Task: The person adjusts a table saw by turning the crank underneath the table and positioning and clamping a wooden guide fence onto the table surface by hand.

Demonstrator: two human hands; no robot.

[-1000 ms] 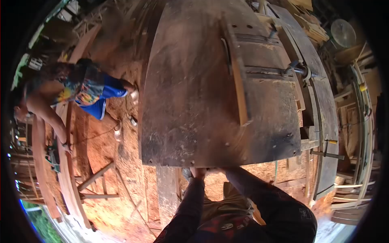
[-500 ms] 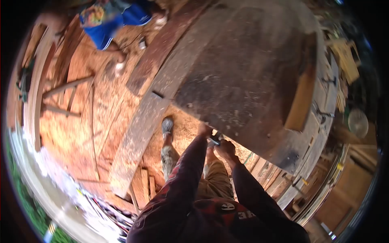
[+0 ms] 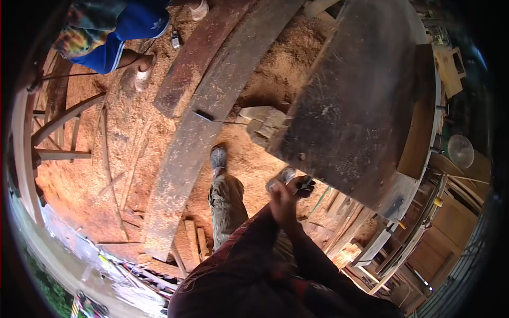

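Observation:
My left hand (image 3: 303, 185) is just off the near edge of the dark wooden board (image 3: 355, 116), its fingers curled around a small dark object that I cannot make out. Closer to my body, my right hand (image 3: 283, 202) crosses over my left wrist and sleeve. Its fingers are blurred by motion, and whether they grip anything cannot be told. Beneath both hands are my trouser legs and my shoe (image 3: 218, 157).
Long planks (image 3: 185, 153) lie left of the board, with a black-handled thing (image 3: 203, 115) on one. Another person in blue shorts (image 3: 140, 21) stands upper left. A wooden trestle (image 3: 66, 155) stands left; a clamp (image 3: 395, 225) is at the right.
The view has swung toward the floor on the left. My hands have come back from the board's edge, and my right hand has crossed over my left wrist.

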